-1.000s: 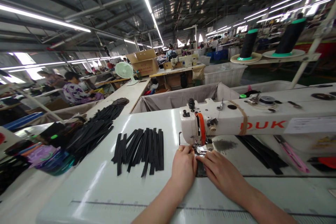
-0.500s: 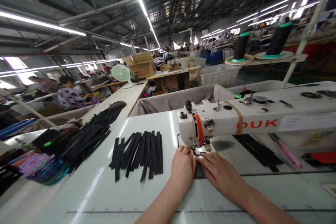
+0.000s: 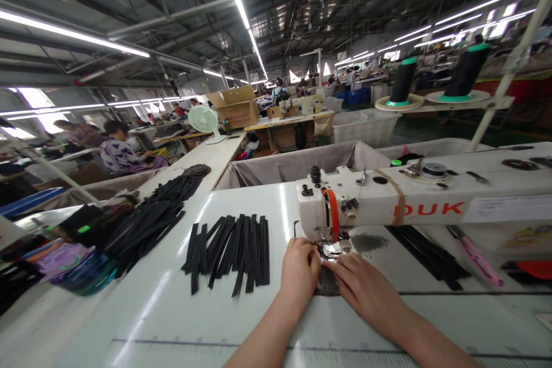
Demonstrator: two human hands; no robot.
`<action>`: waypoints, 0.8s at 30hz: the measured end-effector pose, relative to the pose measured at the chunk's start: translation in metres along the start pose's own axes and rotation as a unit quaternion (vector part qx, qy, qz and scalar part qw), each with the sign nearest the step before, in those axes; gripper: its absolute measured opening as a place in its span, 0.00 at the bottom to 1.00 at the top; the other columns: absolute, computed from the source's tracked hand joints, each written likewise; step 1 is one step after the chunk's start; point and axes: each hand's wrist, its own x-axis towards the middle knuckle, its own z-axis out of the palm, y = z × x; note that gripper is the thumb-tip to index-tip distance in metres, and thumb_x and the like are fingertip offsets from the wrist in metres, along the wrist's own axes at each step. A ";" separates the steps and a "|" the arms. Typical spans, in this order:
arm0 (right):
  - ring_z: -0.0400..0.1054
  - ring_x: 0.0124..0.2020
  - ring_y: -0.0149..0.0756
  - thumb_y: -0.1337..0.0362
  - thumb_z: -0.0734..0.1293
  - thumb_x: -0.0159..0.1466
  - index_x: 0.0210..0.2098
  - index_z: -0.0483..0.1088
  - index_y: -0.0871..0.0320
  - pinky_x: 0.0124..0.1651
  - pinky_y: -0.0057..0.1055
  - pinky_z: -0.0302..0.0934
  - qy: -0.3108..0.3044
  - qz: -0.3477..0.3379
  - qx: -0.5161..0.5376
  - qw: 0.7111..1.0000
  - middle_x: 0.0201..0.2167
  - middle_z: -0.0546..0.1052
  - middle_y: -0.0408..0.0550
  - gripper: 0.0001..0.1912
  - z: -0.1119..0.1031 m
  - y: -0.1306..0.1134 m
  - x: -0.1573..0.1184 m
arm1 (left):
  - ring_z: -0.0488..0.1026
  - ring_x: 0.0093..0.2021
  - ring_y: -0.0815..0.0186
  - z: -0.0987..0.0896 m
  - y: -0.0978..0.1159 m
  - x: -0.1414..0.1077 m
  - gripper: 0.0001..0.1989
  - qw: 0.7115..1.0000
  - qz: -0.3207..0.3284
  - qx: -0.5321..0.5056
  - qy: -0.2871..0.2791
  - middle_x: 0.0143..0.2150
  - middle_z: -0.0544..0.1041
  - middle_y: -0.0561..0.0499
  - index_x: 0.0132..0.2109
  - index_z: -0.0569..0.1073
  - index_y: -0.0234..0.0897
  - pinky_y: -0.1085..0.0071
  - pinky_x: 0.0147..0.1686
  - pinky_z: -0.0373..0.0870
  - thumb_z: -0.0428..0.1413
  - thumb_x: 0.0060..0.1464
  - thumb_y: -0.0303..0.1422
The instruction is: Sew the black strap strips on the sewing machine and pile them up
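A white sewing machine [image 3: 366, 198] with red lettering and an orange lever guard stands on the right. My left hand [image 3: 299, 270] is closed just left of its presser foot [image 3: 332, 252], fingers curled and pinched near the needle. From the right, my right hand [image 3: 362, 282] reaches in with fingers bent together and fingertips by the front of the foot. Both hands nearly meet over a dark patch of the machine bed. Whatever lies between their fingertips is too small and covered to make out.
Black strips [image 3: 230, 250] lie fanned out left of my hands, with a larger heap [image 3: 150, 221] beyond. Under the machine arm are more strips [image 3: 426, 253] and a pink-handled tool [image 3: 480, 261]. Thread cones [image 3: 401, 83] stand behind. A person [image 3: 118, 146] sits far left.
The view has shifted slightly, so the scene sits a little further right. Both hands keep almost the same place at the presser foot; the left fingers look a bit more curled.
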 end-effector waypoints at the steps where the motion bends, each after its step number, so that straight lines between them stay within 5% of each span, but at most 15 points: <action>1: 0.68 0.38 0.41 0.73 0.59 0.64 0.49 0.67 0.58 0.41 0.39 0.65 0.003 -0.003 0.000 1.000 0.36 0.72 0.49 0.15 0.000 0.001 0.000 | 0.69 0.46 0.59 0.002 -0.003 0.002 0.11 1.000 -0.012 -0.004 0.015 0.42 0.75 0.46 0.38 0.75 0.36 0.61 0.47 0.70 0.49 0.57 0.21; 6: 0.68 0.40 0.42 0.74 0.59 0.64 0.49 0.68 0.59 0.44 0.41 0.65 0.010 -0.007 0.001 1.000 0.37 0.72 0.50 0.15 0.004 0.003 -0.002 | 0.66 0.55 0.55 -0.002 -0.017 0.013 0.11 0.998 0.030 0.036 -0.050 0.47 0.75 0.45 0.38 0.76 0.37 0.54 0.55 0.65 0.50 0.59 0.23; 14: 0.68 0.39 0.41 0.74 0.60 0.64 0.51 0.67 0.58 0.43 0.39 0.65 0.007 -0.003 0.021 1.000 0.37 0.72 0.49 0.16 0.005 0.005 -0.004 | 0.65 0.57 0.61 -0.053 -0.032 0.009 0.12 0.962 0.134 -0.076 -0.225 0.54 0.75 0.52 0.44 0.79 0.44 0.64 0.58 0.62 0.58 0.55 0.25; 20: 0.68 0.39 0.42 0.73 0.59 0.65 0.48 0.69 0.58 0.43 0.41 0.65 0.003 0.008 0.056 0.998 0.37 0.73 0.50 0.15 0.000 0.004 -0.003 | 0.66 0.51 0.59 -0.058 -0.018 0.005 0.03 0.965 0.135 -0.028 -0.222 0.38 0.77 0.53 0.34 0.77 0.40 0.63 0.53 0.60 0.63 0.51 0.28; 24: 0.69 0.41 0.39 0.69 0.61 0.65 0.42 0.71 0.55 0.46 0.37 0.65 -0.008 0.010 0.175 0.985 0.38 0.74 0.49 0.09 -0.015 -0.002 -0.004 | 0.70 0.41 0.63 -0.060 0.004 -0.003 0.07 0.952 0.085 -0.221 -0.194 0.33 0.74 0.51 0.31 0.73 0.36 0.67 0.45 0.65 0.64 0.50 0.31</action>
